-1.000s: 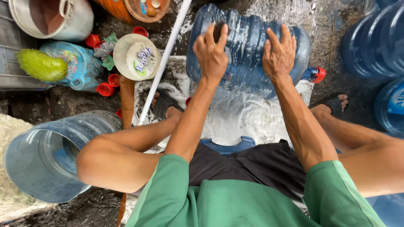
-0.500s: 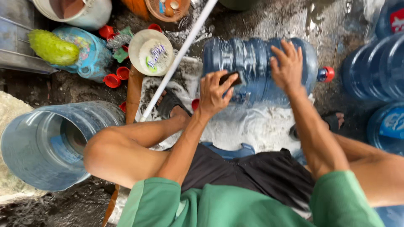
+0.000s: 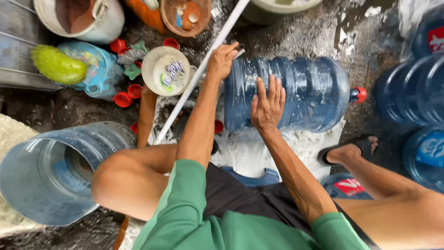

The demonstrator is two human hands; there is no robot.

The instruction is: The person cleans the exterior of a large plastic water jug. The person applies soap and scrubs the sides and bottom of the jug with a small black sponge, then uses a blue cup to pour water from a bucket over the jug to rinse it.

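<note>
Big blue bottle (image 3: 296,95): it lies on its side on the wet, soapy ground in front of me, its red cap (image 3: 360,95) pointing to my right.
My right hand (image 3: 267,107): open and flat, fingers spread, pressed on the near side of the bottle. It holds nothing; it only steadies.
My left hand (image 3: 222,59): closed around a small brush (image 3: 238,50) at the bottom end of the bottle, close to the white pipe (image 3: 203,69).
Risk of rolling: the bottle is round and the ground is full of foam. I think if my flat palm slips, the bottle can roll away toward the other blue bottles (image 3: 414,88) at my right.
Risk for the brush: my grip is wet, I judge. A strong stroke may let the brush jump out of my fingers, or my knuckles may hit the pipe.
Risk for my foot: my sandal (image 3: 356,148) stands just beside the foam; my foot could slide on it.
Risk behind my arm: the cut-open bottle (image 3: 55,171) lies near my left knee, and the red caps (image 3: 125,95) and the white tub (image 3: 165,70) are near my elbow. A wide movement may knock them.
Cap: I cannot tell if it is tight; if loose, dirty water may enter.
</note>
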